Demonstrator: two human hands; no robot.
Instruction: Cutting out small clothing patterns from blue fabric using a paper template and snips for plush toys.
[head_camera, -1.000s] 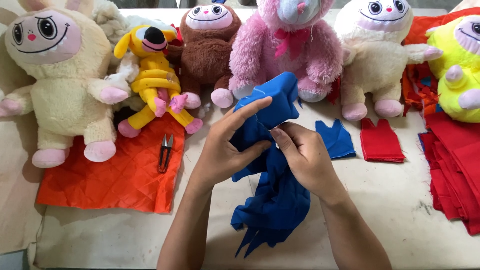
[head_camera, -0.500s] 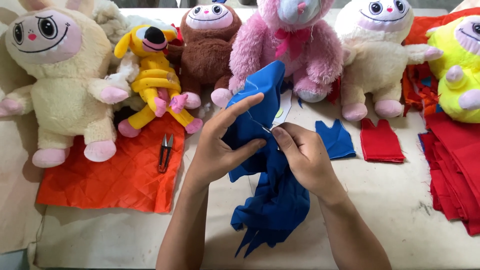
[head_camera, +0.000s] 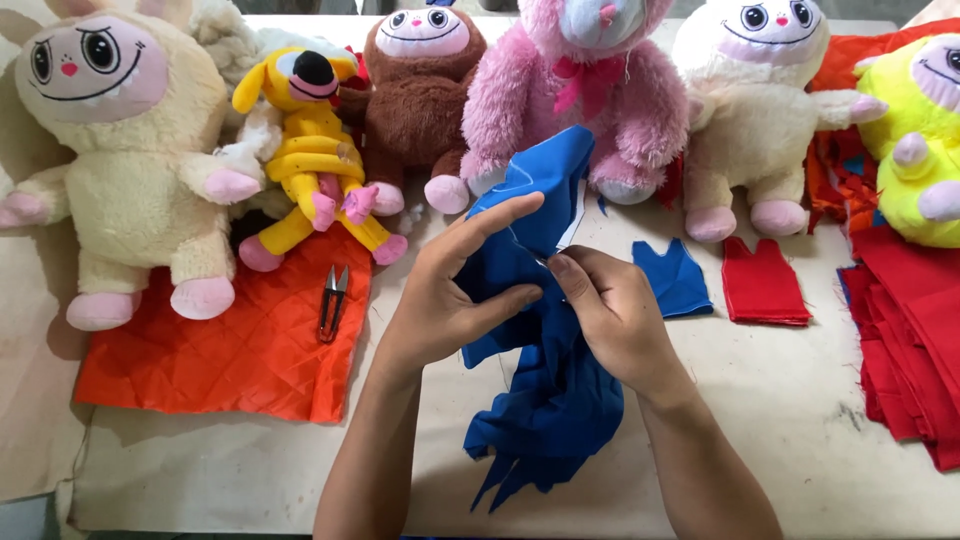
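Note:
A crumpled piece of blue fabric (head_camera: 545, 400) lies on the table in front of me, its top raised between my hands. My left hand (head_camera: 455, 285) grips the fabric's left side, thumb under, fingers stretched over it. My right hand (head_camera: 610, 310) pinches the fabric's edge near its middle; a thin needle seems to sit at my fingertips, too small to be sure. A white thread or lining edge shows along the raised part.
A row of plush toys sits at the back: cream (head_camera: 125, 160), yellow (head_camera: 310, 150), brown (head_camera: 420, 90), pink (head_camera: 580, 90), white (head_camera: 750, 110), neon yellow (head_camera: 915, 140). Thread snips (head_camera: 332, 300) lie on orange quilted cloth (head_camera: 220, 350). Small blue (head_camera: 675, 280) and red (head_camera: 765, 285) cut pieces, red fabric stack (head_camera: 915, 330) right.
Both hands shifted slightly on the blue fabric. The raised top of the fabric moved a little, and my right fingers drew closer to my left thumb.

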